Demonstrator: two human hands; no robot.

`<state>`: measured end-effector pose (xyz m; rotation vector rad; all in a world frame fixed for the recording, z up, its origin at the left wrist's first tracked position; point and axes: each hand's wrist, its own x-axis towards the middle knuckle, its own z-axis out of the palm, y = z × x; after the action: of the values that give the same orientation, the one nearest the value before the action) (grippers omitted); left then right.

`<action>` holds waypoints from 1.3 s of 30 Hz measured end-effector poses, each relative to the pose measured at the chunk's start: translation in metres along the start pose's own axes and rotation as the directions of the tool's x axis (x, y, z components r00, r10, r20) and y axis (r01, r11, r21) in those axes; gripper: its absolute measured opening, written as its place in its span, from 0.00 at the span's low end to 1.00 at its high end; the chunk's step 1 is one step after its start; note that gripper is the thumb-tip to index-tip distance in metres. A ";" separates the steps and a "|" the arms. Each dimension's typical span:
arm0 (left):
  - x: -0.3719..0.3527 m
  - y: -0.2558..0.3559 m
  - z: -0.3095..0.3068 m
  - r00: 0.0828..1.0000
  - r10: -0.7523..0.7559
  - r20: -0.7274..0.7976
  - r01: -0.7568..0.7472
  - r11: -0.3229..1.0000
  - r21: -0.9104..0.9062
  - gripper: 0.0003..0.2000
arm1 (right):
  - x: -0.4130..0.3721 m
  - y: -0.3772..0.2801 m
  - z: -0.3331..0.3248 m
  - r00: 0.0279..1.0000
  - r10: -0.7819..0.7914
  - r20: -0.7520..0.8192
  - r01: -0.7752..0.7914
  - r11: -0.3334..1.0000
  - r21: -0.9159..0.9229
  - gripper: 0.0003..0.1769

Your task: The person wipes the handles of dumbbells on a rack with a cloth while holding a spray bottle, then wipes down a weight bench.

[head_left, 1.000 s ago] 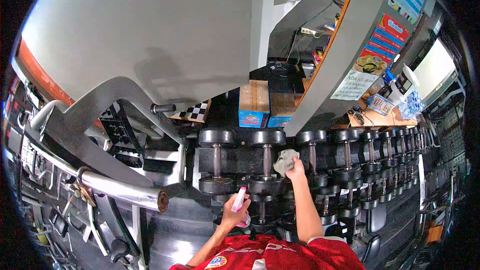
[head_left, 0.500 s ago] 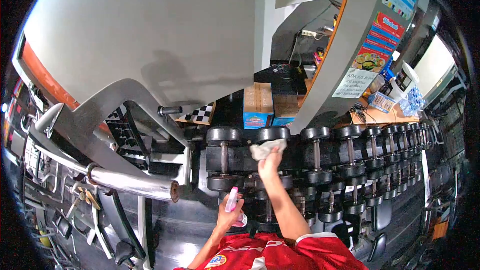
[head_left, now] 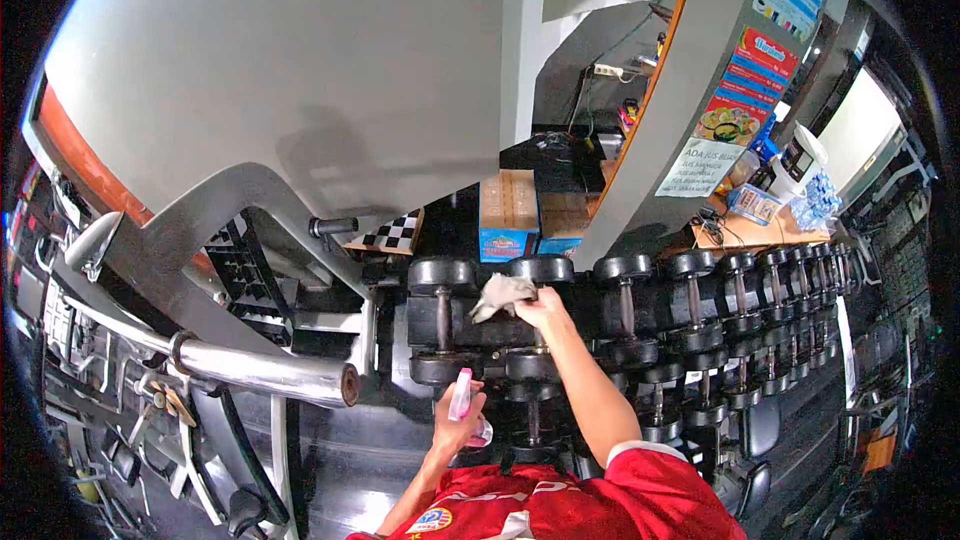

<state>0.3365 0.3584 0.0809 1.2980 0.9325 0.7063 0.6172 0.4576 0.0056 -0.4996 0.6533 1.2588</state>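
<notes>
My right hand [head_left: 545, 309] grips a pale, crumpled cloth [head_left: 500, 294], which hangs over the inner side of a black dumbbell [head_left: 541, 268] on the upper rack row. Part of that dumbbell's handle is hidden behind the hand. Lower and to the left, my left hand [head_left: 455, 427] is wrapped round a spray bottle [head_left: 461, 397] with a pink-and-white trigger head; its clear pink body shows below the fingers. Just beyond the bottle lies the leftmost dumbbell [head_left: 445, 320], with its metal handle running away from me.
Several more dumbbells [head_left: 627, 310] fill two rows to the right. A grey machine frame with a thick metal bar [head_left: 270, 365] juts in at left. Behind the rack stand cardboard boxes [head_left: 507, 215], a grey pillar [head_left: 650, 130] and a wooden table [head_left: 800, 233] with a white bucket [head_left: 803, 155].
My right hand has turned, and the cloth has swung left off the dumbbell's far head toward the gap beside its handle. My left hand keeps the spray bottle in about the same place.
</notes>
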 end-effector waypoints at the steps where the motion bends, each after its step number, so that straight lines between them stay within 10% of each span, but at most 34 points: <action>1: 0.004 0.004 0.004 1.000 0.003 0.001 -0.003 1.000 -0.003 0.10 | -0.007 -0.011 0.001 0.992 0.092 0.084 -0.089 0.995 -0.037 0.13; 3: 0.006 0.013 0.012 1.000 -0.008 0.007 0.008 1.000 0.013 0.09 | -0.038 -0.031 0.003 1.000 -0.010 -0.004 0.010 1.000 -0.010 0.14; 7: 0.019 0.010 0.022 0.989 0.004 0.150 -0.018 0.996 0.091 0.05 | -0.058 -0.084 -0.038 0.954 0.029 0.298 -0.043 0.998 0.041 0.16; 11: 0.025 0.003 0.034 0.988 0.017 0.155 -0.018 1.000 0.007 0.06 | -0.142 -0.063 -0.026 0.833 -0.458 0.312 0.480 0.877 0.006 0.21; 29: 0.030 0.004 0.055 0.979 -0.099 0.175 0.054 0.968 0.246 0.10 | -0.199 -0.046 -0.084 0.745 -0.609 0.272 0.662 0.724 -0.192 0.23; 31: 0.028 0.005 0.055 0.978 -0.082 0.191 0.033 0.969 0.246 0.10 | -0.164 -0.041 -0.079 0.537 -0.799 0.272 0.762 0.320 -0.564 0.27; 33: 0.026 0.003 0.054 0.977 -0.075 0.201 0.023 0.968 0.250 0.11 | -0.107 -0.049 -0.089 0.405 -0.614 0.678 0.673 -0.302 -0.676 0.28; 35: 0.024 0.002 0.052 0.975 -0.072 0.210 0.023 0.973 0.229 0.11 | -0.126 -0.019 -0.040 0.732 -0.460 0.503 0.373 -0.349 -0.860 0.25; 39: 0.021 -0.007 0.045 0.979 -0.062 0.193 0.014 0.971 0.237 0.10 | -0.089 0.009 -0.046 0.656 -0.150 0.740 0.266 -0.871 -0.413 0.25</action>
<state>0.3855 0.3538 0.0716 1.5247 0.8930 0.4345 0.5852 0.3671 0.0342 -2.1985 -1.4938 0.2993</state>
